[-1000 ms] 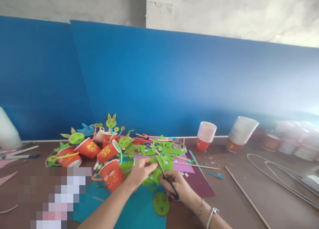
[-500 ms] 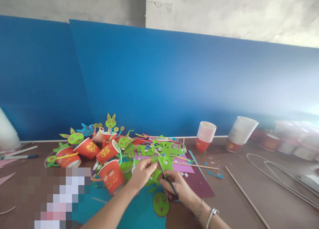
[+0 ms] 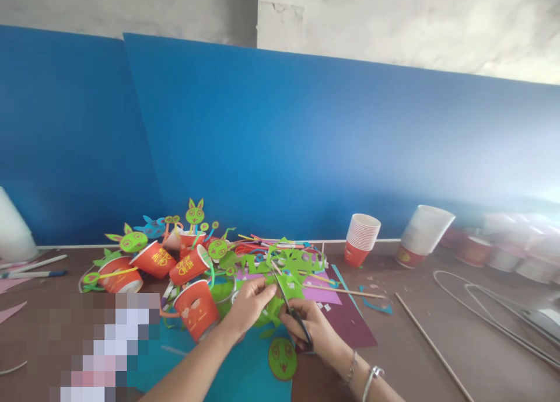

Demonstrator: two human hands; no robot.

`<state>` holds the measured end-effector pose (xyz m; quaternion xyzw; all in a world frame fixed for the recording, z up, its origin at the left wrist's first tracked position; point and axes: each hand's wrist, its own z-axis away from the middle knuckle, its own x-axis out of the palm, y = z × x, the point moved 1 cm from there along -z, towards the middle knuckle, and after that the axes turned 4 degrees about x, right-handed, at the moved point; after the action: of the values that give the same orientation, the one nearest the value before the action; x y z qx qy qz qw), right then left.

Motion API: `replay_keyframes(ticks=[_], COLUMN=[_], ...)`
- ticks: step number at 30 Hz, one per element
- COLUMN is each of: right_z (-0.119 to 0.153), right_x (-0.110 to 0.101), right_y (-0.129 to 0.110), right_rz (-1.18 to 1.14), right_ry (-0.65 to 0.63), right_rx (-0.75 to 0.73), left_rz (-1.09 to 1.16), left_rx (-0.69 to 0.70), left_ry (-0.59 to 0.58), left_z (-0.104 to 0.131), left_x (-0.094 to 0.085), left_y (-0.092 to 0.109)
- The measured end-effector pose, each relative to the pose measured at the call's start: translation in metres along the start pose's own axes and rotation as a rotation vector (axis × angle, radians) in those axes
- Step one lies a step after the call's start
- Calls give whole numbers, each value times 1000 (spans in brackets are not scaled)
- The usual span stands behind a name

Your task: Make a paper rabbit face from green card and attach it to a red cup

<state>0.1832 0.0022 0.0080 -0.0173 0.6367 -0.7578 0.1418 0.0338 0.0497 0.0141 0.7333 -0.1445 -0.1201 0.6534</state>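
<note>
My right hand (image 3: 306,326) is closed round the dark handles of a pair of scissors (image 3: 286,300), whose blades point up and left. Just left of the blades, my left hand (image 3: 251,303) has its thumb and fingers pinched together at green paper; the exact piece between them is too small to make out. Green paper cut-outs (image 3: 301,261) spread beyond the fingertips. Below my hands a round green face (image 3: 282,359) with red markings lies partly on a blue sheet (image 3: 249,373).
Red paper cups (image 3: 196,310) with straws and green animal faces crowd the left. A cup stack (image 3: 362,238) and a larger one (image 3: 424,236) stand at the back right. A wooden stick (image 3: 431,343) and looped cable (image 3: 494,314) lie on the right.
</note>
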Motion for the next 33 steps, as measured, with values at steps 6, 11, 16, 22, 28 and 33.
replay_keyframes(ticks=[6,11,16,22,28,33], right_z=[1,-1,0,1,2,-2], right_x=[-2,-2,-3,-5,-5,-7], right_y=[1,2,1,1,-1,4], right_rz=[31,11,11,-4,7,8], right_ry=[-30,-41,-33,-15,-27,-58], right_rx=[-6,-8,12,70,69,38], left_rz=[9,23,28,41,31,17], left_rx=[-16,-23,-28,-29,-35,-44], left_ry=[-22,-12,-16,-61,-63,-61], left_z=[-1,-1,0,0,1,2], left_x=[-3,-2,-2,0,-1,-3], left_y=[-3,-3,-2,0,2,6])
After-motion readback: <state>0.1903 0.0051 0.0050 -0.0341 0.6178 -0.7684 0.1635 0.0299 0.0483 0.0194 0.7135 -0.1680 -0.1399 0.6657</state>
